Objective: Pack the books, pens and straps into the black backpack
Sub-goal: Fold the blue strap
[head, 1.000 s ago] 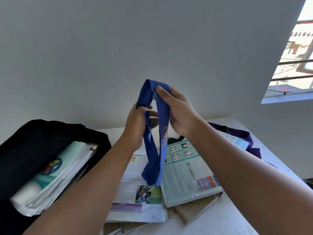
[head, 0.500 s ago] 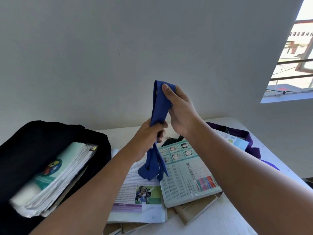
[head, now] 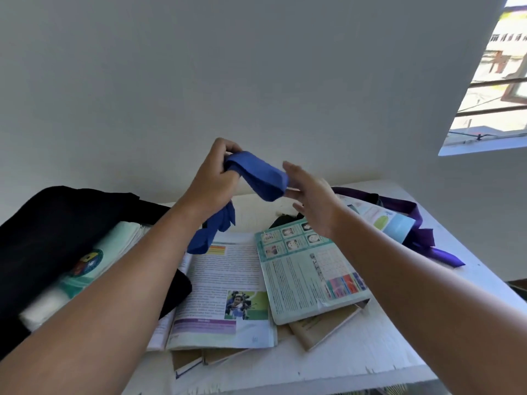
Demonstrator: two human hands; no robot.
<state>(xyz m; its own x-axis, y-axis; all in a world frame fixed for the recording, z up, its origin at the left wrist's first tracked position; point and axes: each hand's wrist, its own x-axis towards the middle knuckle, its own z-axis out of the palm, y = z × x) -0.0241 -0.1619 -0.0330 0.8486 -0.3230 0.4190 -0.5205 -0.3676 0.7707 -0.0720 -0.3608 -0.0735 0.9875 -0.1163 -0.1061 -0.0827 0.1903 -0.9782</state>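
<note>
1. My left hand (head: 212,178) is closed around one end of the blue strap (head: 256,176), fingers curled over the fold; the strap is held in the air above the counter (head: 370,354), between my two hands, with a loose tail hanging below my left wrist toward the open book (head: 225,289).
2. My right hand (head: 310,201) is spread, fingers extended, palm toward the strap's other end; it appears to touch or steady the fold but is not gripping it.
3. The black backpack (head: 42,223) lies open at my left, with a bundle of books (head: 85,260) already inside; judged from this, the strap is being folded before packing, and the task is part done.
4. Items outstanding: the teal book (head: 308,269) and others stacked on the counter; a purple strap (head: 413,218) at the far right; no pens are visible.
5. Risk: the fold is held by one hand only; if the right hand does not close, the bundle may unroll.
6. Risk: the hanging tail may drag across the open pages or snag on the backpack's edge during transfer.
7. Risk: the books in the backpack sit near its mouth; pushing the strap in carelessly could shift them outward.
</note>
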